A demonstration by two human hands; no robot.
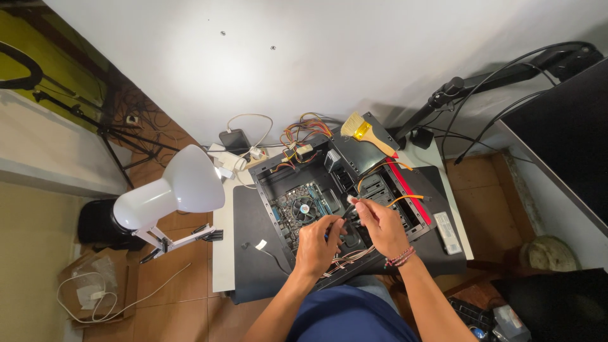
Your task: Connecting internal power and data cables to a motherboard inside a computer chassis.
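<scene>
Your left hand [316, 244] and right hand [379, 223] both pinch thin cables [350, 204] over one open black metal computer case [386, 180] on the bench [223, 253]; one yellow-handled brush [364, 133] lies at twelve o'clock, one white lamp [171, 190] at nine.

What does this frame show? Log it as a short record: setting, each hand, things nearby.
setting: small desk against a white wall, seen from above
main thing: open computer case lying on a dark mat
left hand: over the case, fingers on a dark cable
right hand: pinching a small white connector
inside case: fan, orange wires
nearby: brush on the case, white lamp at left, loose stick-shaped part at right
</scene>
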